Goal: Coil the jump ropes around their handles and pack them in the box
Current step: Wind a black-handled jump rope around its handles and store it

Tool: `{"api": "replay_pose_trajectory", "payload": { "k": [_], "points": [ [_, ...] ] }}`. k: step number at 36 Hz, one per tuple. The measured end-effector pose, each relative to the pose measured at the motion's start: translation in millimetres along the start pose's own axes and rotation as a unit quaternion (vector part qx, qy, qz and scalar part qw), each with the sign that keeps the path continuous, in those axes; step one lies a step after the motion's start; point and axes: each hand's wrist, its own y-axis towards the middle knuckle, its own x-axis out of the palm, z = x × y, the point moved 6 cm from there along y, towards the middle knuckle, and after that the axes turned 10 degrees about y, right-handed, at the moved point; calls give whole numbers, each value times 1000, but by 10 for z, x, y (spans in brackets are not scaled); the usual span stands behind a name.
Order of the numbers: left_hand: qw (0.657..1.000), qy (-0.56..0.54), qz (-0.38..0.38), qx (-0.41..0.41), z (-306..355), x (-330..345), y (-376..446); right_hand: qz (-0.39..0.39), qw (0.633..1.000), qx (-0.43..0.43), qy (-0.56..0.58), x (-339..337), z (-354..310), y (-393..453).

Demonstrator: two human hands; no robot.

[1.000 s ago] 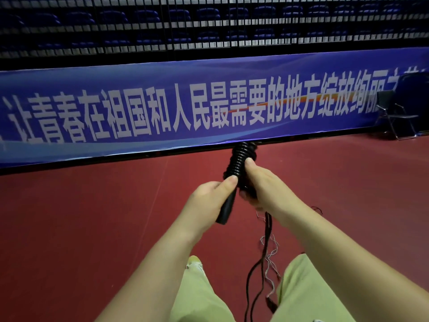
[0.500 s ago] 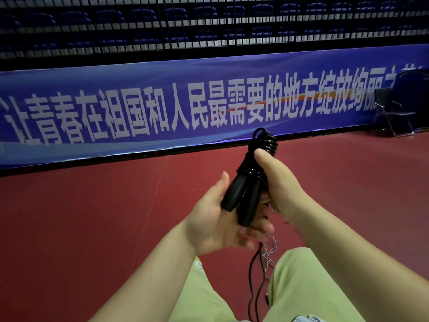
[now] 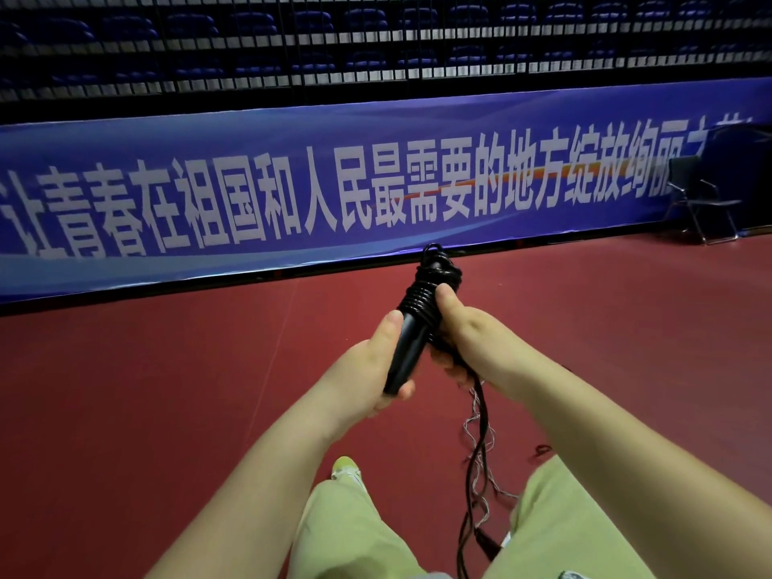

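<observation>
Two hands hold a black jump rope over a red floor.

The left hand (image 3: 367,365) grips the lower end of the black handles (image 3: 407,348), thumb lying up along them; the right hand (image 3: 468,340) holds the coiled rope (image 3: 422,292) wound round their upper part, thumb pressed against the coils. Loose rope (image 3: 476,461) hangs down between pale green trouser legs (image 3: 355,532). Behind runs a blue banner (image 3: 292,194) with white characters, a folding chair (image 3: 702,198) at its right end.
</observation>
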Motion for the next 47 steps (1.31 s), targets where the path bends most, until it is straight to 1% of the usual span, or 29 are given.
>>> {"api": "replay_pose_trajectory", "payload": {
  "k": [3,6,8,11,13,15,19,21,23,25,27,28,30,31,32,33,35,36,37,39,41,44,47],
  "points": [
    [994,95,56,-1,-51,-75,58,4,1000,10,-28,-5,65,8],
    [982,165,88,0,-7,-111,48,20,1000,9,-17,-43,110,5],
    [960,253,118,-2,61,-142,38,21,999,24,21,-46,159,11],
    [915,375,145,-3,105,-171,63,-9,992,72,106,-14,256,10],
    [900,411,145,0,91,-171,78,-27,987,97,123,-3,292,-9],
    [893,425,147,6,84,-165,65,-36,987,109,114,-4,298,-21],
    [894,422,152,12,85,-174,8,-25,991,107,77,-20,256,-37],
    [900,409,150,10,108,-193,-28,-14,994,89,63,-27,213,-49],
    [911,386,143,14,127,-218,-54,1,997,55,61,-31,163,-43],
    [936,329,120,20,132,-245,-53,18,995,21,95,-20,112,-35],
    [971,219,87,28,150,-264,-37,29,988,8,154,-17,73,-25],
    [986,150,67,30,167,-260,-41,20,982,4,187,-4,44,-24],
    [1000,20,18,13,193,-220,-80,-16,970,-16,242,16,-13,-23],
    [999,-41,-20,-10,180,-183,-98,-33,965,-30,259,18,-40,-28],
    [991,-105,-77,-30,166,-117,-119,-47,960,-45,274,23,-74,-38],
    [973,-171,-147,-39,174,-31,-153,-61,955,-62,284,28,-109,-50],
    [916,-296,-268,-38,212,120,-224,-86,950,-96,285,47,-198,-88],
    [890,-337,-305,-33,232,165,-248,-98,949,-111,278,54,-253,-108],
    [874,-360,-325,-30,249,198,-258,-107,952,-116,262,52,-279,-120],
    [861,-378,-338,-30,275,228,-260,-122,963,-93,223,52,-296,-129],
    [868,-375,-323,-35,290,217,-237,-134,974,-62,172,31,-260,-119],
    [894,-352,-271,-57,272,165,-189,-127,985,-44,109,-16,-223,-109],
    [942,-274,-184,-61,203,84,-124,-114,990,-39,75,-75,-205,-111]
  ]
}}
